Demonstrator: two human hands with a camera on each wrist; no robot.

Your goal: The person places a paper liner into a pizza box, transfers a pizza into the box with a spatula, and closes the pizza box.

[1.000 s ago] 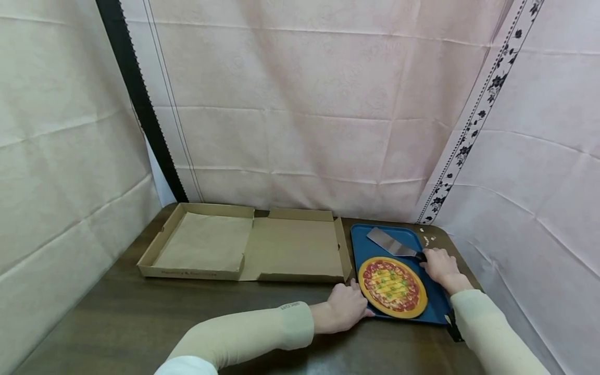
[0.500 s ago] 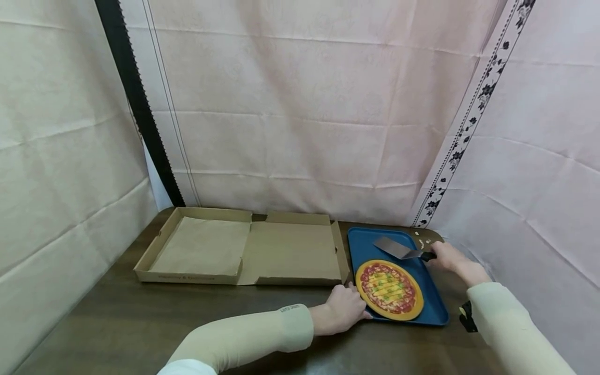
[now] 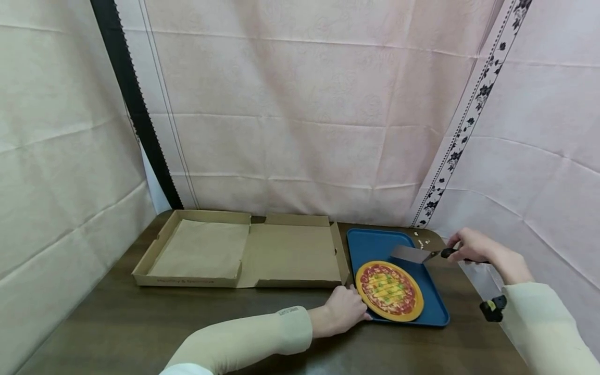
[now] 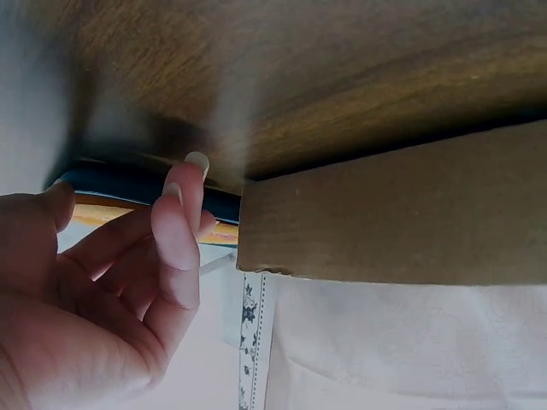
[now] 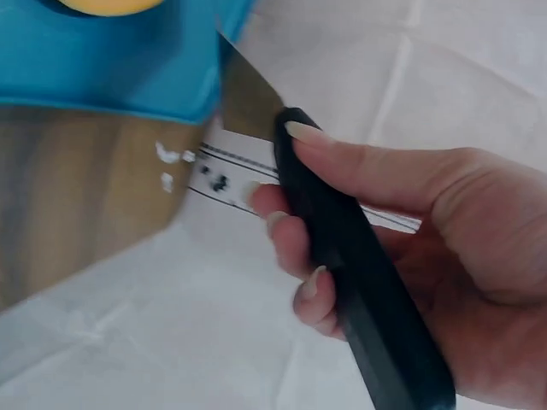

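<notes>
The right hand (image 3: 475,246) grips the black-handled metal spatula (image 3: 409,254). The left hand (image 3: 344,311) holds 1 corner of the flat blue tray (image 3: 374,240), where the round, yellow-edged pizza (image 3: 389,290) sits. This looks like aiming; scooping would need the spatula low.

Soft, diffuse light fills the head view, cool and bright on the white cloth sheet at the right (image 3: 539,156), warmer and faintly pink on the pale cloth sheet at the back (image 3: 300,104); the dark brown wood-grained desk (image 3: 117,323) is dimmer, with a blurry-edged shadow beneath the cream fabric left sleeve (image 3: 244,330); the small red lettering (image 3: 185,282) is too soft to read fully; the left wrist view is murkier, hazy glare whitening the desk; the right wrist view is slightly blurred, a faint shadow darkening the blue rectangular tray (image 5: 51,73).
</notes>
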